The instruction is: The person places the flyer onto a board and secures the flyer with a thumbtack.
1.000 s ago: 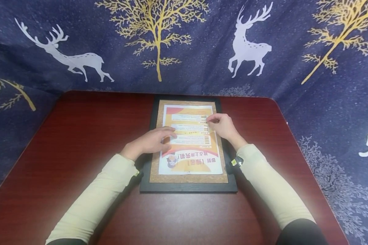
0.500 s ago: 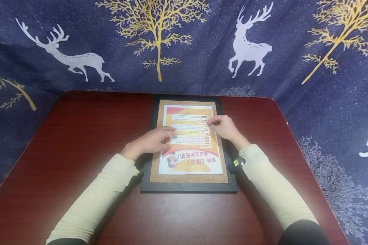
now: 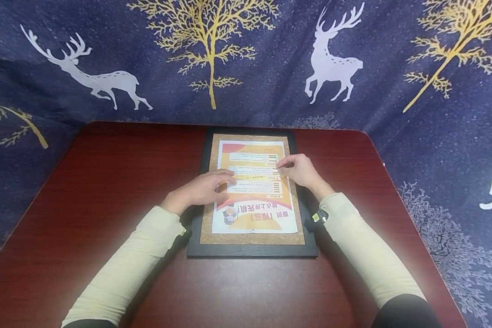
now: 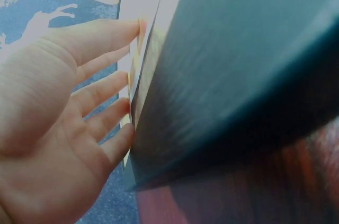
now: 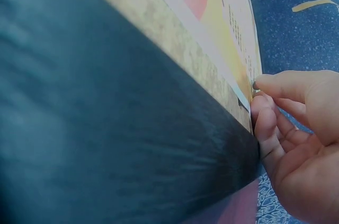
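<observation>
A printed poster (image 3: 252,214) in orange, white and red lies on a cork board (image 3: 250,238) with a black frame (image 3: 252,251). On its left part rests my left hand (image 3: 198,187), thumb and fingers spread and fingertips touching the paper, as the left wrist view also shows. My right hand (image 3: 301,172) is at the poster's right edge, thumb and forefinger close together against the paper. In the right wrist view, a small dark thing (image 5: 255,84) shows at the thumb tip, pinched there; its kind is too small to tell.
The board lies on a dark red wooden table (image 3: 119,182), near its far edge. Behind hangs a blue cloth (image 3: 262,82) printed with white deer and golden trees.
My right hand and forearm have shifted slightly right and toward me, the fingers staying at the poster's right edge. The left hand and the board look the same.
</observation>
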A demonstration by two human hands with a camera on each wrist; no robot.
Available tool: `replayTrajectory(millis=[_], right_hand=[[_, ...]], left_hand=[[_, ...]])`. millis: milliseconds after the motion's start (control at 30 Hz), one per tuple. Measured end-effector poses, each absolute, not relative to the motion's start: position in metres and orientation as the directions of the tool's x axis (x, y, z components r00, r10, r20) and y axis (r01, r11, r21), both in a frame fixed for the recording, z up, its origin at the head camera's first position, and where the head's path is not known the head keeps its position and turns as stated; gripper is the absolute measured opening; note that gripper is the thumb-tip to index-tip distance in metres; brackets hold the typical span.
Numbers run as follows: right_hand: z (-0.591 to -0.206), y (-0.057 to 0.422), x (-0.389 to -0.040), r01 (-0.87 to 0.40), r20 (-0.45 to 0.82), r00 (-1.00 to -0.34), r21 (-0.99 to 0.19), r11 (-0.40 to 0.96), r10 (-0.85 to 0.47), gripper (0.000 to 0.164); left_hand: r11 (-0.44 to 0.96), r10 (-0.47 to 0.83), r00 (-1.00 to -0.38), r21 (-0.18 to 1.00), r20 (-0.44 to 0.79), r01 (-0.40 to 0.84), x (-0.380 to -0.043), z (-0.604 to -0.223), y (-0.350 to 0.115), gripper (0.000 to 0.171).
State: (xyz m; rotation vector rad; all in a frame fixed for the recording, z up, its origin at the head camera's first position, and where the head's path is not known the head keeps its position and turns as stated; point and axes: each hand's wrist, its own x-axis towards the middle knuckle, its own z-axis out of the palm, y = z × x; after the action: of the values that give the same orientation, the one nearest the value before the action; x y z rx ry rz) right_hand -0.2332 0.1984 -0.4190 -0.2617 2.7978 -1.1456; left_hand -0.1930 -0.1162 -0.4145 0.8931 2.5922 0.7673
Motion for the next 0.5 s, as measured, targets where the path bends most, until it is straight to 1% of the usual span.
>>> replayTrajectory(millis=[500], right_hand=[[-0.4205, 0.1982, -0.2344, -0.116, -0.04, -0.979, -0.695, 0.709, -0.199, 0.013]], left_hand=[[0.665, 0.635, -0.766, 0.577, -0.102, 0.475, -0.1922, -0.4139, -0.1165, 0.043]])
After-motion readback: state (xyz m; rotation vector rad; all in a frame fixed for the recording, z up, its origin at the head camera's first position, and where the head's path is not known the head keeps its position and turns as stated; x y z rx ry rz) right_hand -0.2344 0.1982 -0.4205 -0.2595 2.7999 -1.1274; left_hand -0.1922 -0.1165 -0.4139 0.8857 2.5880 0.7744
